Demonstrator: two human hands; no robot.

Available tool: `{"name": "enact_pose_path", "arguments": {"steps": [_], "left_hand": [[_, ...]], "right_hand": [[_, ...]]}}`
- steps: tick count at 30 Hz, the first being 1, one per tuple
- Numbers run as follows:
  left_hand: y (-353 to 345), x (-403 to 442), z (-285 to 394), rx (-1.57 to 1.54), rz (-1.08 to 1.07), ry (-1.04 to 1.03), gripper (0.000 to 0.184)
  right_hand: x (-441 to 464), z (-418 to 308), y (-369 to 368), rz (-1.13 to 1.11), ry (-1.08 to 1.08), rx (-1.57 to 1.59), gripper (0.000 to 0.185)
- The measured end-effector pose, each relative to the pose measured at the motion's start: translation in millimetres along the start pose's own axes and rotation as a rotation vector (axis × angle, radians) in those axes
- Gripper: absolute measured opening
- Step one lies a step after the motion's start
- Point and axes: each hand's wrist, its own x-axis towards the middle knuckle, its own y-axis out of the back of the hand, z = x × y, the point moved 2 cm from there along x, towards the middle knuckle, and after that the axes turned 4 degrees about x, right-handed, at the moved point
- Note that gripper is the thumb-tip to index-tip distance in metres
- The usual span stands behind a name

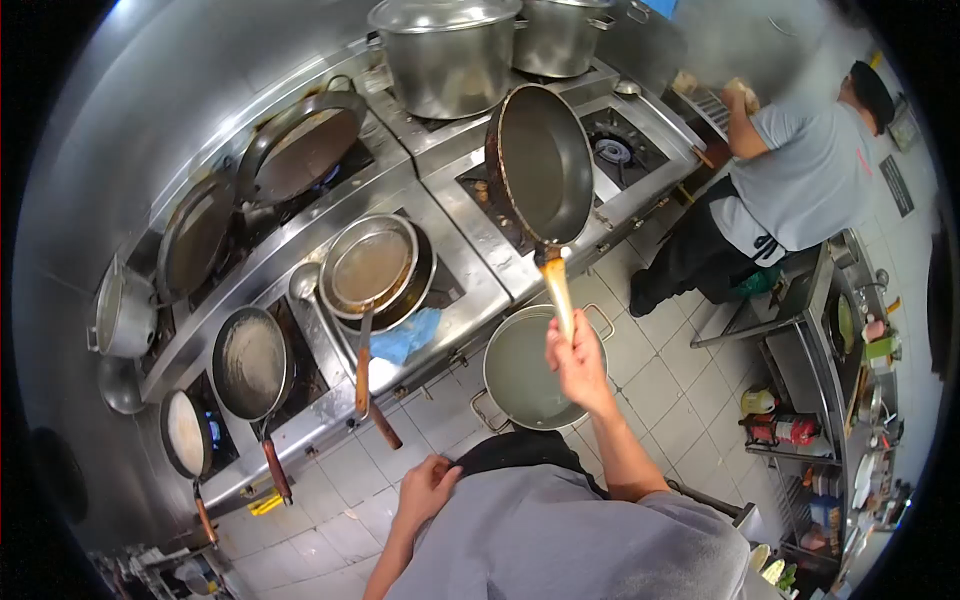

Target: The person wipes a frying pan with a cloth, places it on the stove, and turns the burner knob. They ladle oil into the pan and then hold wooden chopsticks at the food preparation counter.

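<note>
My right hand [578, 370] is wrapped round the pale wooden handle of a frying pan [545, 165]. The pan is raised and tilted, its dark inside facing me, with the front stove burners behind it. Below the handle, a large two-handled pot [530, 375] stands low by the stove front, pale inside. My left hand [428, 487] is beside my waist against the black cloth, fingers loosely curled, with nothing visible in it. To its upper left, a round strainer [370, 262] with a wooden handle rests over another pan, beside a blue cloth [408, 338].
Two pans with pale contents, a larger one [252, 362] and a smaller one [186, 435], sit on left burners. Big lidded pots [450, 60] stand at the back. A co-worker [810, 160] in grey works at the right, near a metal shelf rack [800, 400].
</note>
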Motion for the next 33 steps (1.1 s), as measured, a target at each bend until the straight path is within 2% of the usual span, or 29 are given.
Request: {"name": "enact_pose_path", "arguments": {"steps": [3,5,9,11,14,15,19,25,33], "left_hand": [[-28.3,-14.7,-75.8,-0.061,0.005,0.231,0.029],[-38.9,-28.3,-103.5,0.045,-0.040,0.348,0.033],[-75.2,-64.2,-188.3,0.030,-0.088,0.415,0.040],[-76.2,-79.4,-173.0,-0.065,-0.041,0.509,0.041],[-83.9,-107.9,-173.3,-0.115,-0.028,0.560,0.040],[-85.7,-115.7,-171.0,-0.133,-0.013,0.594,0.040],[-94.6,-130.0,-153.0,-0.163,0.023,0.720,0.040],[-98.1,-144.8,-133.6,-0.188,0.061,0.846,0.041],[-114.8,-155.3,-129.8,-0.229,0.089,0.894,0.042]], "right_hand": [[47.1,-7.4,66.1,0.082,0.027,-0.021,0.011],[91.5,0.6,116.8,0.128,0.101,-0.112,0.012],[207.4,42.2,213.9,0.335,0.176,-0.515,0.018],[254.6,52.8,243.3,0.465,0.218,-0.739,0.022],[317.0,73.2,279.9,0.557,0.029,-0.758,0.032],[328.7,75.6,285.9,0.593,0.000,-0.686,0.034],[376.6,98.5,308.4,0.597,-0.065,-0.732,0.034],[426.5,141.4,331.6,0.622,0.016,-0.791,0.036],[428.7,125.3,347.0,0.619,-0.009,-0.916,0.037]]}}
